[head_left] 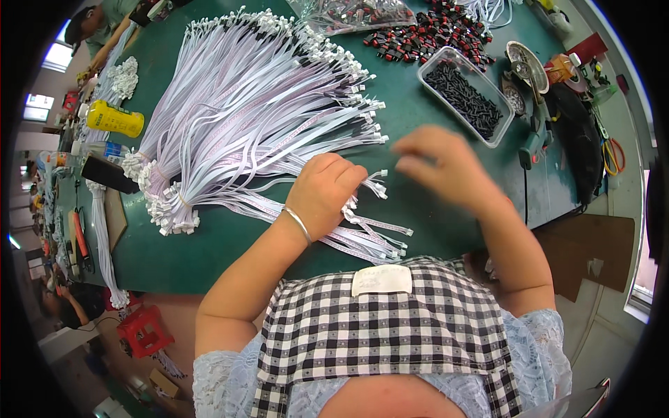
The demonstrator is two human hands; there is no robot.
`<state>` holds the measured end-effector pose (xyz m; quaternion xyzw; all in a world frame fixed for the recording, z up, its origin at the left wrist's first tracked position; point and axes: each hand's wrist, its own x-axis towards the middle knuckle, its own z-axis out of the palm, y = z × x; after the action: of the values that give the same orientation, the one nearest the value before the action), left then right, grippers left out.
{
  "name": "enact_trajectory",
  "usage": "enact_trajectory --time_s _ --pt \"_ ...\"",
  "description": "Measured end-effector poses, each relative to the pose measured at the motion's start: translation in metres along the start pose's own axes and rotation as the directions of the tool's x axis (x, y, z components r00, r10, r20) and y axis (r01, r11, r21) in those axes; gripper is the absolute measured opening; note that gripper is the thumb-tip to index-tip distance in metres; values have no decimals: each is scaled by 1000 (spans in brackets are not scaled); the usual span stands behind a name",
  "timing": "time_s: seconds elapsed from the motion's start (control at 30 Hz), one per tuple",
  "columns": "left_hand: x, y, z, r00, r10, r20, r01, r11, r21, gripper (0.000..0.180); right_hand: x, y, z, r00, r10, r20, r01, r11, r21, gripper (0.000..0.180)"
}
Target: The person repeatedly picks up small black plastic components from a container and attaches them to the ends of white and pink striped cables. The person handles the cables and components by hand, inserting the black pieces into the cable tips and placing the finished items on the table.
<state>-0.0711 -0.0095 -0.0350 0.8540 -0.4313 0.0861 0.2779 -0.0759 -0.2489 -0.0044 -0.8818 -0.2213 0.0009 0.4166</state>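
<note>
A large fanned bundle of white ribbon cables [230,104] lies across the green table, with small white connectors at its ends. My left hand [324,191], a silver bangle on its wrist, is closed around a few cables near their ends at the bundle's right edge. Loose cable ends [383,240] stick out below and to the right of that hand. My right hand [439,164] is lifted to the right of it, smeared by motion, fingers bent; whether it holds anything does not show. Beyond it stands a clear plastic box [499,139] of small black tube-like pieces [463,97].
Red-and-black small parts [439,35] are heaped at the back beside a clear bag [352,15]. A yellow bottle [115,119] and black phone [109,174] lie left. At right are a metal dish [527,66] and a green tool [535,143]. Another person [104,31] sits far left.
</note>
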Motion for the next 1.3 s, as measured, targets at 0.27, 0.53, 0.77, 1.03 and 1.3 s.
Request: enact_trajectory --time_s 0.27,0.53,0.77,1.03,1.3 --pt "6 -3 -3 998 -70 0 68 979 -194 21 26 68 -69 977 -10 -211 -133 748 -651 22" --pt "10 -4 -2 992 -109 -70 88 963 -255 21 22 91 -74 968 222 -120 -246 724 -645 24" --pt "10 -2 -4 977 -215 11 208 928 -310 17 15 93 -80 974 196 -110 -215 674 -707 16" --pt "6 2 -3 999 -39 6 39 989 -145 26 18 92 -80 969 197 -151 -247 713 -657 18" --pt "3 7 -3 992 -123 -20 118 978 -175 28 -6 23 -59 991 83 -107 -91 992 -81 12"
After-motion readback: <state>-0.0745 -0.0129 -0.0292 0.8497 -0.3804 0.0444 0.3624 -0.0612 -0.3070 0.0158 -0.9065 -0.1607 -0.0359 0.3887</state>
